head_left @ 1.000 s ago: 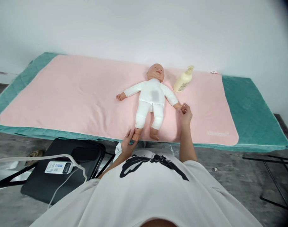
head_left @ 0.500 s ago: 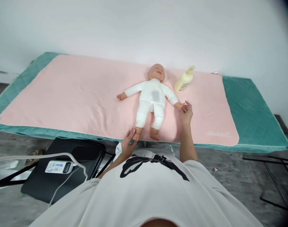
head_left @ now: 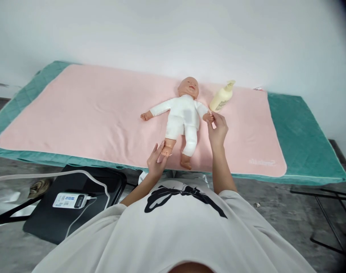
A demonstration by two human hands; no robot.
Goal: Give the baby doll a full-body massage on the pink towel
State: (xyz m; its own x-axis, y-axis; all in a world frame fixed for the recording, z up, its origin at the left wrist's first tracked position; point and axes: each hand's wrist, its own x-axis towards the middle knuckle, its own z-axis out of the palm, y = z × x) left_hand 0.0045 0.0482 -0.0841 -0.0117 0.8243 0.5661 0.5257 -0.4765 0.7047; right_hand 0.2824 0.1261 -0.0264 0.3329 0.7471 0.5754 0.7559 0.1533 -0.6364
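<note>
A baby doll (head_left: 187,110) with a white cloth body lies on its back on a pink mat (head_left: 104,110), head toward the wall. My left hand (head_left: 157,159) grips the doll's foot on the left side between thumb and fingers, and that leg is bent upward. With my right hand (head_left: 217,129) I pinch the doll's hand on the right side, its arm bent in near the body. The doll's other arm stretches out to the left and its other leg lies straight. A pale yellow pump bottle (head_left: 221,98) lies on the mat just beyond my right hand.
Beneath the mat is a green quilted cover (head_left: 301,132) on a long table against a white wall. A black chair (head_left: 104,185) below left holds a white power bank (head_left: 69,200) with a cable. Black metal legs (head_left: 329,216) stand at the lower right.
My left hand has moved up with the doll's foot, bending the leg. My right hand has moved up and to the left, bringing the doll's hand closer to its body.
</note>
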